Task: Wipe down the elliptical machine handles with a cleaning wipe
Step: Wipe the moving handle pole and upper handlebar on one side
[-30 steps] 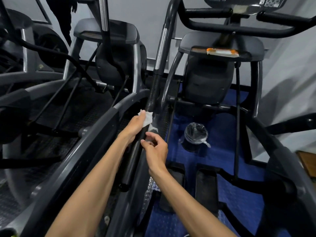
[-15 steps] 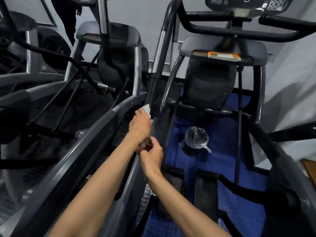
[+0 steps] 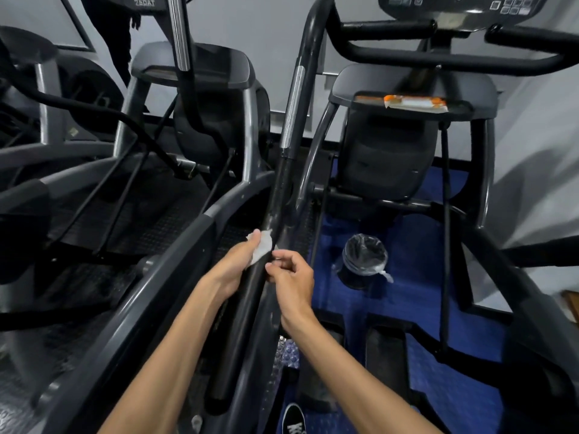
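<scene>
**Both hands working one handle, wipe sliding back down**

Two hands are closing together on the long black handle [image 3: 250, 296]. The left hand [image 3: 233, 264] is pressing the white wipe [image 3: 262, 249] against the handle's left side, lower than half a second ago, so the stroke is travelling down toward the free end. The right hand [image 3: 293, 281] is pinching the wipe's trailing edge just beside it. Upper handle sections are likely awaiting wiping.

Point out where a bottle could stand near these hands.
Bare blue floor mat lies between the lined bin and the pedals. The shelf left of the orange packet looks free. Around the handle bar, wipe and both hands it is crowded.
</scene>
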